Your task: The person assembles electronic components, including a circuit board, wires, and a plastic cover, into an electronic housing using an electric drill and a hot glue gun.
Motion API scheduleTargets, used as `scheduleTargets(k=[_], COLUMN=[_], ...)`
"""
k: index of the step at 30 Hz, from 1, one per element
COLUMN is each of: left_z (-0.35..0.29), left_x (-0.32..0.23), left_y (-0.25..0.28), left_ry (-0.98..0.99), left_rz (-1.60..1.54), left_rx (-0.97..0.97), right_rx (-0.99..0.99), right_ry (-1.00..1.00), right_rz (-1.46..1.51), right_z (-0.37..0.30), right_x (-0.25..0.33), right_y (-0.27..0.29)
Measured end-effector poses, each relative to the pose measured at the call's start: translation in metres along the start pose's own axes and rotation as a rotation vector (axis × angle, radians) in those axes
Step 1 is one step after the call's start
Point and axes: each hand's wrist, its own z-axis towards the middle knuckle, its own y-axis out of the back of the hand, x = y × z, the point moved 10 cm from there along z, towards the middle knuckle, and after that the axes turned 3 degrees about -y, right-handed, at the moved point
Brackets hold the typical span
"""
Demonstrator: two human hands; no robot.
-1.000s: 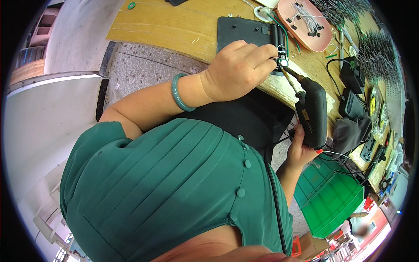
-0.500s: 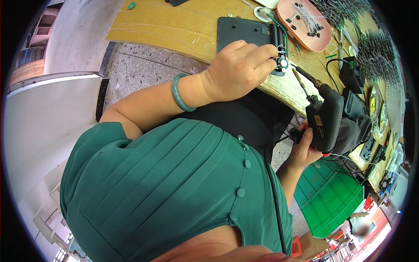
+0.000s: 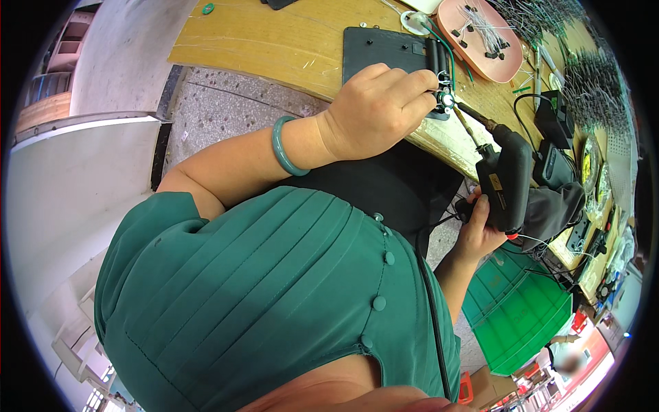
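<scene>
My right hand (image 3: 478, 230) grips a black soldering gun (image 3: 506, 185) by its handle. Its thin tip points up and left and reaches the edge of a small round metal part (image 3: 446, 100), or stops just beside it; contact is hard to tell. That part sits at the near right corner of a flat black fixture plate (image 3: 384, 51) on the bench. Over the same corner, my left hand (image 3: 381, 110) is closed, thumb and index finger pinched right beside the part. What the pinch holds is hidden. A green wire (image 3: 449, 51) curves along the fixture's right side.
A pink tray (image 3: 508, 65) of black-ended leads lies at the far right of the wooden bench (image 3: 261, 48). Beyond are bundles of thin wires (image 3: 590, 82). Black boxes (image 3: 555, 117) stand right of the gun. A green crate (image 3: 518, 309) is below; a black cable (image 3: 434, 323) crosses my front.
The soldering gun in my right hand has shifted slightly left and up, bringing its tip closer to the round metal part. My left hand stays almost where it was.
</scene>
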Motion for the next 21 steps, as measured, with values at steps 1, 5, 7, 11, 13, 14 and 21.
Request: scheduleTargets(k=[1, 5, 7, 11, 13, 14, 21], left_z=[0.0001, -0.0003, 0.0001, -0.0003, -0.0001, 0.0003, 0.0005], left_x=[0.0000, 0.0009, 0.0005, 0.0005, 0.0006, 0.0006, 0.0010], left_y=[-0.0002, -0.0008, -0.0008, -0.0019, -0.0018, -0.0014, -0.0011], left_ry=[-0.001, 0.001, 0.002, 0.006, 0.006, 0.005, 0.013], left_rz=[-0.002, -0.003, -0.005, -0.006, -0.006, -0.005, -0.004], left_rx=[0.000, 0.003, 0.003, 0.016, 0.011, 0.006, 0.002], right_rx=[0.013, 0.032, 0.058, 0.004, 0.033, 0.033, 0.031], right_ry=[-0.009, 0.021, 0.020, 0.012, 0.031, 0.032, 0.037], right_rz=[0.006, -0.189, -0.217, -0.175, -0.219, -0.219, -0.244], right_z=[-0.0008, -0.0035, -0.0043, -0.0030, -0.0035, -0.0038, -0.0038], right_x=[-0.0007, -0.0077, -0.0087, -0.0077, -0.0069, -0.0069, -0.0068], right_y=[-0.0002, 0.0058, 0.0046, 0.0055, 0.0047, 0.0053, 0.0059])
